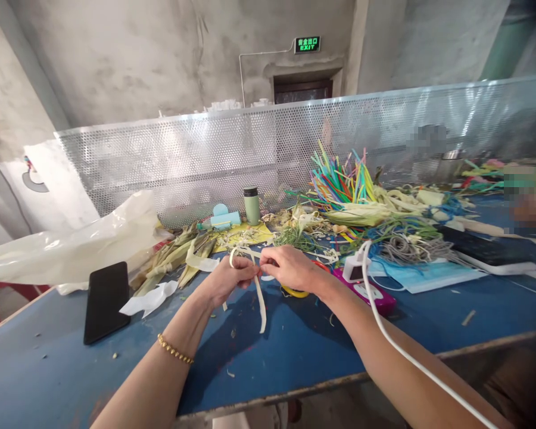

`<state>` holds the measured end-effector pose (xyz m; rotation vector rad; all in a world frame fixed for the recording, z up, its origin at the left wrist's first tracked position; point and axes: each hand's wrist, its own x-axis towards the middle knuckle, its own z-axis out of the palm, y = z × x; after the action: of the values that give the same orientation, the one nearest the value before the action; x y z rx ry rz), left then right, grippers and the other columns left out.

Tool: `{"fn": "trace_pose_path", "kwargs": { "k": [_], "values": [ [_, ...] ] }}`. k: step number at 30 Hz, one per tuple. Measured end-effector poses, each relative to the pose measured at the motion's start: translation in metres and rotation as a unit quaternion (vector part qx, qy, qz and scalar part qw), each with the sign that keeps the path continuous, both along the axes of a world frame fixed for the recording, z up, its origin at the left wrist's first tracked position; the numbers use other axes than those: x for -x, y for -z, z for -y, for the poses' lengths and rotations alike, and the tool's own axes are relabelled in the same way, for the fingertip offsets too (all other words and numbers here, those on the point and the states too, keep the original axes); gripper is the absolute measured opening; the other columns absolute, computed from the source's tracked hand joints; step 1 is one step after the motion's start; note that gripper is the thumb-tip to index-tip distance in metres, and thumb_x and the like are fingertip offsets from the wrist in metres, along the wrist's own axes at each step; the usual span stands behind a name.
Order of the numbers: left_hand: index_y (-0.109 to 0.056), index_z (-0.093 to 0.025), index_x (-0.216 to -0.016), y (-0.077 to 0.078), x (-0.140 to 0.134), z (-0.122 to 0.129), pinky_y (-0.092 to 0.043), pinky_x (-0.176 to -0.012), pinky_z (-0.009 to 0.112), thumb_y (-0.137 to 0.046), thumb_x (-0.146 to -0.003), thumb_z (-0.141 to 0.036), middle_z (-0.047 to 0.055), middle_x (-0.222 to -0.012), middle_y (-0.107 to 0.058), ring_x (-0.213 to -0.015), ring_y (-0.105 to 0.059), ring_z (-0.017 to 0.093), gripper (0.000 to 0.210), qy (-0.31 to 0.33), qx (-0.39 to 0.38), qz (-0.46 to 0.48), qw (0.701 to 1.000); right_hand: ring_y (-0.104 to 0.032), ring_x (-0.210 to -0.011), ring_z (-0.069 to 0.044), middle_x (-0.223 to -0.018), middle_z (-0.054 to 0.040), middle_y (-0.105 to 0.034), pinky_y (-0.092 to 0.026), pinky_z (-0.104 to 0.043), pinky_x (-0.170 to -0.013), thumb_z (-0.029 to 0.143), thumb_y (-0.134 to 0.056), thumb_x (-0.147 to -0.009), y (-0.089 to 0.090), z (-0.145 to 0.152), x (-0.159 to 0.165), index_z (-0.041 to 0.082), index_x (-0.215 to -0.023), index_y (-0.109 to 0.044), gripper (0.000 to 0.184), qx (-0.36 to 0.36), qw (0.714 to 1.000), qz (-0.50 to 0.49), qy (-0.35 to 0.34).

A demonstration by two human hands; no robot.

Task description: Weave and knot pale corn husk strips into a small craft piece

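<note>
My left hand is closed in a pinch on a pale, flat husk-like strip. One end of the strip hangs down over the blue table, and part of it loops above the left fingers. My right hand is also closed, its fingertips meeting the left ones at the strip; its exact grip is partly hidden. Just behind the hands lie loose pale scraps and green plant bits. Yellow-handled scissors lie under the right wrist, mostly covered.
A black phone and dried husks lie left. Behind stand a green bottle and bundled coloured stems. Cord, a blue mask and a magenta box lie right. A white cable crosses my right arm.
</note>
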<state>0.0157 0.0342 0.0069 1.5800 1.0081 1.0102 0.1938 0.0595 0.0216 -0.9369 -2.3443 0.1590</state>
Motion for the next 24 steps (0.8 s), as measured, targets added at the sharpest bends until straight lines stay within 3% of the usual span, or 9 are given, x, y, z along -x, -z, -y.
{"fn": "trace_pose_path", "kwargs": {
  "k": [5, 9, 13, 19, 24],
  "values": [
    [-0.065, -0.013, -0.059, -0.006, 0.004, 0.002, -0.025, -0.048, 0.023, -0.068, -0.069, -0.033, 0.000, -0.054, -0.053, -0.048, -0.038, 0.007, 0.023, -0.030, -0.012, -0.022, 0.999, -0.049, -0.058, -0.011, -0.064, 0.0004, -0.062, -0.025, -0.024, -0.055, 0.010, -0.057, -0.075, 0.005, -0.003, -0.002, 0.019, -0.071, -0.064, 0.012, -0.024, 0.999, 0.012, 0.019],
    [-0.070, -0.011, -0.071, -0.012, 0.012, 0.000, -0.023, -0.046, 0.022, -0.068, -0.068, -0.033, 0.000, -0.053, -0.052, -0.047, -0.040, 0.007, 0.022, -0.089, -0.015, -0.023, 0.996, -0.048, -0.054, -0.011, -0.061, -0.0002, -0.062, -0.024, -0.025, -0.053, 0.012, -0.057, -0.078, 0.001, -0.008, -0.010, 0.019, -0.070, -0.065, 0.013, -0.022, 0.998, 0.027, 0.046],
    [-0.070, -0.009, -0.067, -0.012, 0.017, -0.005, -0.023, -0.043, 0.022, -0.070, -0.065, -0.030, 0.001, -0.052, -0.051, -0.045, -0.039, 0.006, 0.021, -0.141, 0.006, -0.011, 0.990, -0.053, -0.059, -0.013, -0.065, -0.0040, -0.065, -0.025, -0.026, -0.056, 0.014, -0.052, -0.084, -0.001, -0.015, -0.018, 0.018, -0.071, -0.067, 0.020, -0.081, 0.992, 0.047, 0.090],
    [-0.068, -0.009, -0.065, -0.009, 0.013, -0.008, -0.026, -0.041, 0.020, -0.071, -0.061, -0.022, -0.001, -0.052, -0.051, -0.042, -0.040, 0.005, 0.014, -0.099, 0.075, 0.129, 0.984, -0.056, -0.066, -0.016, -0.080, -0.0088, -0.068, -0.023, -0.029, -0.057, 0.016, -0.041, -0.092, -0.002, -0.009, -0.017, 0.016, -0.083, -0.065, 0.025, -0.218, 0.956, 0.070, 0.181],
    [-0.070, -0.008, -0.069, -0.010, 0.012, -0.008, -0.027, -0.042, 0.019, -0.075, -0.059, -0.025, -0.002, -0.053, -0.050, -0.044, -0.040, 0.004, 0.020, -0.100, 0.073, 0.204, 0.971, -0.058, -0.066, -0.017, -0.080, -0.0114, -0.068, -0.024, -0.029, -0.057, 0.017, -0.039, -0.093, -0.001, -0.011, -0.016, 0.014, -0.089, -0.064, 0.026, -0.225, 0.938, 0.045, 0.259]
  ]
}}
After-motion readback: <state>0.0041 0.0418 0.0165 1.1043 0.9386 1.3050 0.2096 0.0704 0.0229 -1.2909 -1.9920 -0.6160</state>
